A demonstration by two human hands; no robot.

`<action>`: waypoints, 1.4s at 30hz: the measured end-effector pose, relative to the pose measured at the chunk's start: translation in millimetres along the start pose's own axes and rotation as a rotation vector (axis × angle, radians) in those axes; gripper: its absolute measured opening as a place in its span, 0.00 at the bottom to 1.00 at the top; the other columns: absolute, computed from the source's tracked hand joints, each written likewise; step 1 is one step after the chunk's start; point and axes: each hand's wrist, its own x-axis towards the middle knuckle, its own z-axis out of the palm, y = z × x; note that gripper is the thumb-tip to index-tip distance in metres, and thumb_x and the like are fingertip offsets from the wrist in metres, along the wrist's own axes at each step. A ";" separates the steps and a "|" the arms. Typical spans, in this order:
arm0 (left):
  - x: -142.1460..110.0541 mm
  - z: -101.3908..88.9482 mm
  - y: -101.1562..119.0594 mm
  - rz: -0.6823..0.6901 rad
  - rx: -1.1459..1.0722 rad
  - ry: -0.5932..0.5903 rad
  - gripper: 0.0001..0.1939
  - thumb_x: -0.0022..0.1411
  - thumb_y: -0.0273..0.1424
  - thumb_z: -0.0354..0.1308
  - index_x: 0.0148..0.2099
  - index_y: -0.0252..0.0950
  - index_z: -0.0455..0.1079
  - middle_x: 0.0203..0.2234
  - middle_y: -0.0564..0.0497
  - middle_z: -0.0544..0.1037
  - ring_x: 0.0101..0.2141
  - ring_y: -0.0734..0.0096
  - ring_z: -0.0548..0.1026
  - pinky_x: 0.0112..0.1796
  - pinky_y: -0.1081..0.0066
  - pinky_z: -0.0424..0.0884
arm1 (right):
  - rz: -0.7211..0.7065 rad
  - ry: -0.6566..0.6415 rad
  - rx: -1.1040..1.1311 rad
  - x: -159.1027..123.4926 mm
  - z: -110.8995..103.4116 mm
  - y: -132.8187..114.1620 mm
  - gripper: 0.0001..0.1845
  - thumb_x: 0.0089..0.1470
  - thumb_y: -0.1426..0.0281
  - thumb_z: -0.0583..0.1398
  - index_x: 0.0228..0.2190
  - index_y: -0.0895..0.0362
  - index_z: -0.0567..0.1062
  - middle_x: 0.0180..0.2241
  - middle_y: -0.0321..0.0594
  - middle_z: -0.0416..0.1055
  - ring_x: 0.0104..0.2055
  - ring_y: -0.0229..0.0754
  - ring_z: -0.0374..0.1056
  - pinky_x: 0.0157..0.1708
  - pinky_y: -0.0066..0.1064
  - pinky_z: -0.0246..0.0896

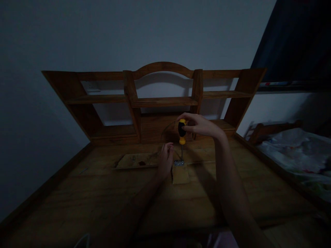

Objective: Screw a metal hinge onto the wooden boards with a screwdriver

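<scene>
Head view: the yellow-and-black screwdriver (182, 140) stands near-upright, its tip at a silver metal plate (178, 163) by a tan rectangular block (180, 175) on the brown wooden tabletop (85, 196); likely stiff, light, best held by its thick handle (182, 130). The right hand's (198, 124) grip pinches that handle; the left hand (166, 159) curls beside the plate, its hold impossible to tell.

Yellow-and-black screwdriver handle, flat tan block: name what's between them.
Head view: a thin grey metal shaft, then a silver metal fitting at its lower end.

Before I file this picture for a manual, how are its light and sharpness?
In the head view: dim overall, nearly black at upper right; a shadow darkens the tabletop beside the right forearm; the metal piece below the screwdriver glints, its fine detail unclear.
</scene>
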 end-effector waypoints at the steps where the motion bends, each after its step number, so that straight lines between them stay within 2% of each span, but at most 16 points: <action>1: 0.1 0.2 -0.2 -0.002 0.000 0.001 0.15 0.73 0.40 0.46 0.53 0.39 0.68 0.47 0.44 0.76 0.50 0.61 0.75 0.52 0.59 0.69 | 0.005 0.001 0.015 -0.3 -0.2 0.8 0.18 0.54 0.69 0.59 0.48 0.53 0.72 0.39 0.37 0.76 0.32 0.38 0.71 0.31 0.28 0.64; 5: 0.1 0.9 -1.4 -0.010 -0.006 0.002 0.15 0.73 0.40 0.47 0.53 0.39 0.68 0.46 0.44 0.76 0.48 0.62 0.75 0.50 0.60 0.70 | 0.022 0.085 -0.091 1.9 2.0 4.4 0.15 0.54 0.62 0.63 0.43 0.54 0.73 0.36 0.37 0.75 0.31 0.38 0.70 0.32 0.29 0.61; 8: -0.3 0.8 -1.7 -0.017 -0.014 -0.007 0.16 0.73 0.41 0.47 0.54 0.39 0.68 0.45 0.45 0.76 0.47 0.62 0.76 0.49 0.62 0.71 | 0.038 0.198 -0.256 5.5 5.7 7.3 0.16 0.54 0.57 0.64 0.35 0.56 0.72 0.30 0.37 0.72 0.31 0.40 0.67 0.31 0.30 0.57; 10: -0.5 0.4 -1.4 -0.020 -0.011 -0.007 0.16 0.73 0.41 0.46 0.54 0.39 0.68 0.45 0.45 0.76 0.47 0.63 0.76 0.49 0.62 0.71 | 0.036 0.223 -0.279 7.4 7.7 9.5 0.16 0.54 0.56 0.64 0.34 0.55 0.70 0.29 0.37 0.71 0.31 0.40 0.66 0.31 0.31 0.55; 14: -0.3 -0.3 0.2 -0.024 -0.002 -0.010 0.16 0.73 0.41 0.46 0.53 0.39 0.68 0.45 0.45 0.76 0.46 0.63 0.76 0.49 0.62 0.71 | -0.068 0.206 -0.181 10.6 9.5 15.9 0.16 0.54 0.59 0.64 0.38 0.54 0.68 0.32 0.35 0.70 0.32 0.39 0.64 0.32 0.31 0.56; 18: -0.2 -0.5 1.0 -0.025 0.001 -0.014 0.16 0.73 0.41 0.46 0.54 0.39 0.68 0.45 0.45 0.76 0.46 0.63 0.76 0.49 0.62 0.70 | -0.156 0.164 -0.112 13.8 9.7 23.2 0.15 0.55 0.56 0.64 0.36 0.55 0.72 0.34 0.36 0.72 0.35 0.40 0.66 0.35 0.32 0.58; 22: -0.5 0.2 -0.2 -0.032 -0.002 -0.008 0.16 0.73 0.41 0.47 0.53 0.39 0.67 0.44 0.45 0.77 0.45 0.63 0.76 0.48 0.63 0.71 | -0.120 0.059 0.023 9.3 1.6 27.6 0.15 0.55 0.57 0.64 0.39 0.54 0.75 0.37 0.38 0.74 0.38 0.42 0.68 0.37 0.33 0.62; 26: -0.5 0.7 -1.2 -0.035 -0.026 -0.023 0.15 0.73 0.39 0.47 0.54 0.38 0.66 0.43 0.45 0.77 0.43 0.65 0.77 0.45 0.64 0.71 | -0.076 -0.098 0.211 -1.7 -12.2 30.2 0.20 0.55 0.62 0.63 0.49 0.51 0.73 0.44 0.39 0.74 0.41 0.44 0.70 0.36 0.34 0.66; 28: -0.2 0.6 -1.5 -0.035 -0.029 -0.025 0.15 0.73 0.38 0.47 0.54 0.38 0.66 0.43 0.45 0.77 0.43 0.65 0.77 0.45 0.65 0.71 | -0.064 -0.126 0.267 -4.4 -15.0 31.5 0.22 0.54 0.62 0.63 0.50 0.51 0.72 0.45 0.40 0.74 0.41 0.44 0.70 0.35 0.34 0.67; 31: -0.1 0.4 -2.2 -0.040 -0.019 -0.019 0.15 0.73 0.38 0.47 0.55 0.38 0.66 0.43 0.45 0.77 0.43 0.65 0.77 0.45 0.64 0.71 | -0.032 -0.079 0.277 -2.2 -11.3 33.2 0.21 0.53 0.58 0.65 0.47 0.52 0.72 0.41 0.39 0.74 0.39 0.44 0.70 0.32 0.33 0.67; 36: -1.3 0.4 -2.9 -0.039 -0.001 -0.028 0.16 0.73 0.40 0.47 0.55 0.39 0.66 0.45 0.45 0.76 0.45 0.63 0.76 0.47 0.62 0.71 | 0.036 0.084 0.121 7.9 2.2 34.2 0.18 0.49 0.56 0.67 0.35 0.53 0.70 0.31 0.36 0.72 0.31 0.40 0.67 0.27 0.31 0.61; 39: -1.2 0.3 -2.3 -0.034 -0.003 -0.033 0.15 0.73 0.38 0.47 0.54 0.39 0.66 0.45 0.44 0.76 0.45 0.63 0.76 0.47 0.62 0.71 | 0.076 0.122 0.081 11.2 6.9 33.0 0.21 0.48 0.55 0.68 0.35 0.53 0.67 0.29 0.34 0.69 0.28 0.39 0.64 0.25 0.31 0.58; 42: -0.4 -0.1 -1.5 0.009 0.011 -0.034 0.12 0.72 0.33 0.46 0.53 0.39 0.66 0.44 0.46 0.75 0.41 0.65 0.76 0.46 0.63 0.71 | 0.047 0.110 0.138 12.0 8.2 31.4 0.23 0.48 0.56 0.68 0.36 0.52 0.64 0.29 0.32 0.65 0.27 0.37 0.62 0.24 0.30 0.57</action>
